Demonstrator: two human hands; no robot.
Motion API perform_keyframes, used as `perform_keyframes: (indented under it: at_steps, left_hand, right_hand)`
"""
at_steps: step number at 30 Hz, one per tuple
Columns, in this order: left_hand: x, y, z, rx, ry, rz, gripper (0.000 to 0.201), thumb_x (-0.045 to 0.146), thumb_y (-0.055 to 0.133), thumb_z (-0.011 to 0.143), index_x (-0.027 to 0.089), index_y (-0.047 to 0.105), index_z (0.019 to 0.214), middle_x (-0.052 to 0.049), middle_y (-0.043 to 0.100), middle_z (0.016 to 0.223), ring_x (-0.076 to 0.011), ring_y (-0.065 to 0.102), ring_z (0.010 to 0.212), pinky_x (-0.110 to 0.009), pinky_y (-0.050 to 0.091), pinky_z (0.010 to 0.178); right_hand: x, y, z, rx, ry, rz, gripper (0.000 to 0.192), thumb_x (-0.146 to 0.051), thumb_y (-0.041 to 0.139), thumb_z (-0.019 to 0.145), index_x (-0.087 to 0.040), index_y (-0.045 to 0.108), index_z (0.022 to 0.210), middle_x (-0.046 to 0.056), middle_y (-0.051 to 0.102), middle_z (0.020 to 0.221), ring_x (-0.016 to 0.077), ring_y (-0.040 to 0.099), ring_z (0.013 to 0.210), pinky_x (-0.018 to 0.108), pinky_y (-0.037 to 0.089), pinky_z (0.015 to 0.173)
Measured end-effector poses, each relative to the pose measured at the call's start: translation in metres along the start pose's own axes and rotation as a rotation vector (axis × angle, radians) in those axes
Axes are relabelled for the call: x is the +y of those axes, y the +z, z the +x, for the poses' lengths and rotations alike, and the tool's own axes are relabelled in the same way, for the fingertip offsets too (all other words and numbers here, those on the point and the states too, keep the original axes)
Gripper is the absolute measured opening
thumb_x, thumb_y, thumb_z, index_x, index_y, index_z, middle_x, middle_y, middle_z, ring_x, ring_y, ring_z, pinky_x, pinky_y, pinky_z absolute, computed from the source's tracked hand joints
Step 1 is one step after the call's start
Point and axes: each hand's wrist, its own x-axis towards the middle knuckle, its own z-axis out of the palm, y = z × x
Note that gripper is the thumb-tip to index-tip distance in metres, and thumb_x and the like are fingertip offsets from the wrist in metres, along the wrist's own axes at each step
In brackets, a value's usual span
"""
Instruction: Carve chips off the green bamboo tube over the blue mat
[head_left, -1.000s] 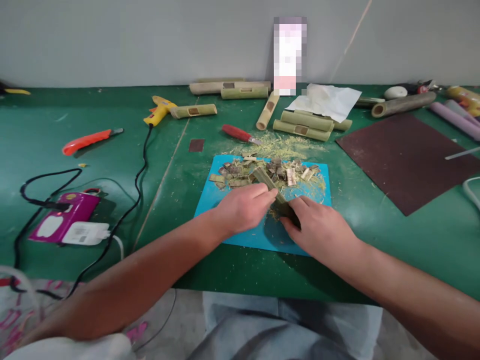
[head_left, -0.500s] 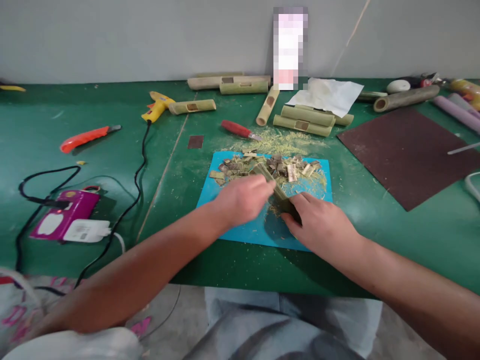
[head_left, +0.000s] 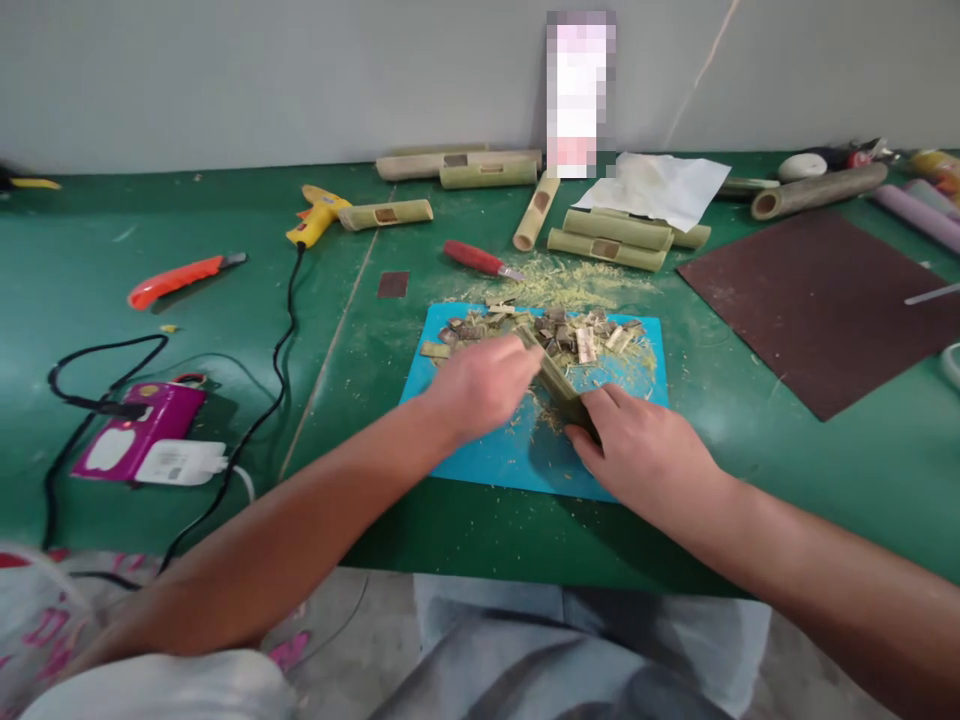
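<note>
A plain grey wall (head_left: pixel 225 80) backs a wide green table (head_left: pixel 112 240). On its right side lies a dark brown sheet (head_left: pixel 817 300); in the middle sits a blue mat (head_left: pixel 495 460), strewn at its far edge with bamboo chips (head_left: pixel 577 335). Cut bamboo tubes (head_left: pixel 607 240) rest farther back, near a white paper (head_left: pixel 660 188). A yellow glue gun (head_left: pixel 319 215), an orange utility knife (head_left: pixel 180 278) and a red-handled knife (head_left: pixel 480 260) lie to the left and centre; a purple box (head_left: pixel 139 440) sits near the front left edge.

Over the mat, the right hand (head_left: pixel 649 455) is closed around the near end of a bamboo piece (head_left: pixel 559 380). The left hand (head_left: pixel 480 385) is curled at its far end; whether it grips I cannot tell.

Compared with half a second ago, the left hand has slid slightly farther up the piece; the right hand has hardly moved.
</note>
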Motion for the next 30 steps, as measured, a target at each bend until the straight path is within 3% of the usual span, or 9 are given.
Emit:
perform_keyframes:
  at_steps: [5,9,12,16,20,23,26,30]
  left_hand:
    - [-0.0014,0.0027,-0.0003,0.058,0.024,-0.027,0.029,0.021,0.044,0.101,0.011,0.071,0.103,-0.005,0.064,0.075,-0.0132,0.059,0.065,-0.024,0.048,0.060]
    - [-0.0043,0.0055,0.0001,0.011,0.063,-0.089,0.030,0.023,0.043,0.102,0.011,0.070,0.109,-0.006,0.066,0.079,-0.0131,0.061,0.067,-0.023,0.049,0.061]
    - [-0.0062,0.0057,0.0006,0.047,0.034,-0.047,0.031,0.023,0.043,0.102,0.011,0.071,0.105,-0.007,0.066,0.079,-0.0137,0.062,0.069,-0.024,0.050,0.063]
    - [-0.0055,0.0047,0.0002,-0.024,0.064,-0.051,0.032,0.024,0.040,0.103,0.013,0.069,0.112,-0.006,0.066,0.078,-0.0132,0.062,0.069,-0.023,0.050,0.062]
    - [-0.0059,0.0050,0.0016,0.036,0.044,-0.034,0.033,0.025,0.040,0.103,0.011,0.070,0.104,-0.006,0.065,0.076,-0.0132,0.061,0.068,-0.024,0.051,0.063]
    - [-0.0064,0.0057,0.0027,-0.020,0.091,-0.082,0.034,0.024,0.038,0.103,0.012,0.068,0.112,-0.006,0.067,0.081,-0.0133,0.063,0.071,-0.024,0.052,0.065]
    - [-0.0063,0.0053,0.0030,0.021,0.046,-0.078,0.033,0.024,0.039,0.103,0.011,0.069,0.109,-0.007,0.066,0.081,-0.0138,0.063,0.072,-0.025,0.053,0.066]
    - [-0.0054,0.0030,0.0014,-0.050,0.064,-0.123,0.034,0.023,0.037,0.103,0.011,0.066,0.118,-0.007,0.067,0.084,-0.0138,0.063,0.073,-0.025,0.053,0.067]
  right_hand:
    - [-0.0020,-0.0013,-0.0008,-0.007,-0.001,-0.020,0.023,-0.029,0.044,0.097,-0.014,0.062,0.099,0.010,0.066,0.091,0.0190,0.064,0.071,0.030,0.026,0.051]
    - [-0.0026,-0.0018,-0.0015,-0.033,-0.011,-0.028,0.024,-0.029,0.044,0.097,-0.013,0.062,0.100,0.011,0.066,0.093,0.0200,0.065,0.072,0.030,0.025,0.051]
    - [-0.0025,-0.0019,-0.0014,-0.030,-0.010,-0.037,0.025,-0.029,0.044,0.098,-0.013,0.062,0.101,0.011,0.066,0.092,0.0205,0.065,0.073,0.031,0.026,0.051]
    - [-0.0023,-0.0019,-0.0012,-0.041,-0.012,-0.026,0.024,-0.030,0.044,0.098,-0.014,0.062,0.101,0.010,0.066,0.093,0.0202,0.065,0.072,0.031,0.026,0.051]
    - [-0.0027,-0.0022,-0.0014,-0.034,-0.007,-0.042,0.025,-0.030,0.044,0.098,-0.013,0.062,0.100,0.010,0.066,0.091,0.0202,0.065,0.072,0.030,0.025,0.050]
    - [-0.0026,-0.0024,-0.0015,-0.033,-0.011,-0.038,0.023,-0.029,0.045,0.097,-0.013,0.062,0.099,0.010,0.066,0.091,0.0193,0.064,0.070,0.030,0.024,0.050]
    - [-0.0021,-0.0022,-0.0018,-0.014,-0.018,-0.042,0.024,-0.029,0.044,0.097,-0.013,0.062,0.099,0.010,0.066,0.090,0.0186,0.064,0.069,0.030,0.024,0.049]
    - [-0.0018,-0.0012,-0.0023,-0.010,-0.020,-0.042,0.023,-0.029,0.046,0.096,-0.014,0.063,0.097,0.010,0.066,0.089,0.0177,0.063,0.067,0.029,0.024,0.049]
